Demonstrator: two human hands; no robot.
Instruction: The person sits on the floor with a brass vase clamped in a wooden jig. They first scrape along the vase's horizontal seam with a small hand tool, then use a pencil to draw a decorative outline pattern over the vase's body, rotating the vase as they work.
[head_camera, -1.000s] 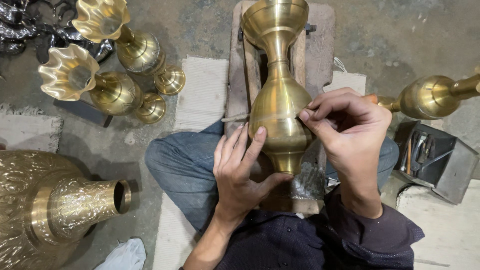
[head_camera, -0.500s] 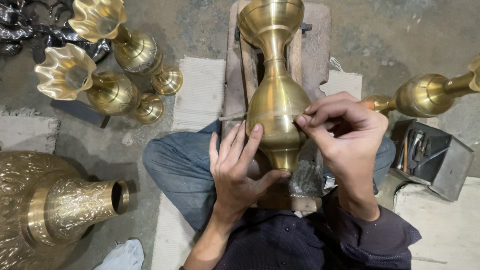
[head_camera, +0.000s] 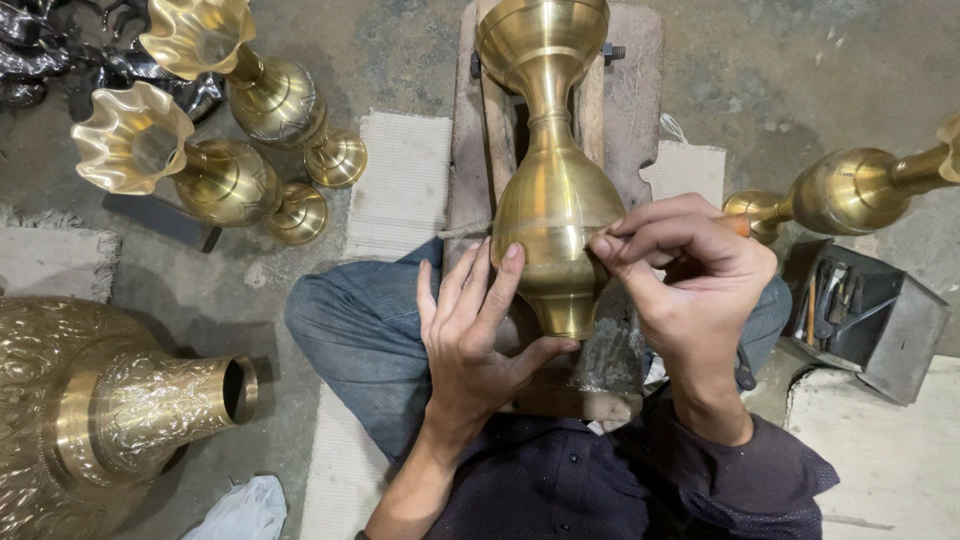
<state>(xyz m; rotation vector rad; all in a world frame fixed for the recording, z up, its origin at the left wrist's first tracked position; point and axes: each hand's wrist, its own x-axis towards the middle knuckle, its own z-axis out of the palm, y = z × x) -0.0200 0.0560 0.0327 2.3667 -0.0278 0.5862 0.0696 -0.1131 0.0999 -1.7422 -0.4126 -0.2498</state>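
Bare concrete floor (head_camera: 780, 70), grey, stained. Wooden block (head_camera: 640, 90) stands centre top. Pale mats (head_camera: 400, 180) lie either side of it. Two fluted brass vases (head_camera: 200, 165) lie tilted at upper left. Large embossed brass vessel (head_camera: 90, 420) on its side, lower left. Open metal tool box (head_camera: 860, 315) right. White rag (head_camera: 240, 510) at bottom.

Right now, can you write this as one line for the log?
left hand: steadies brass vase | right hand: pinches thin tool against vase | nearby: two fluted vases, tool box
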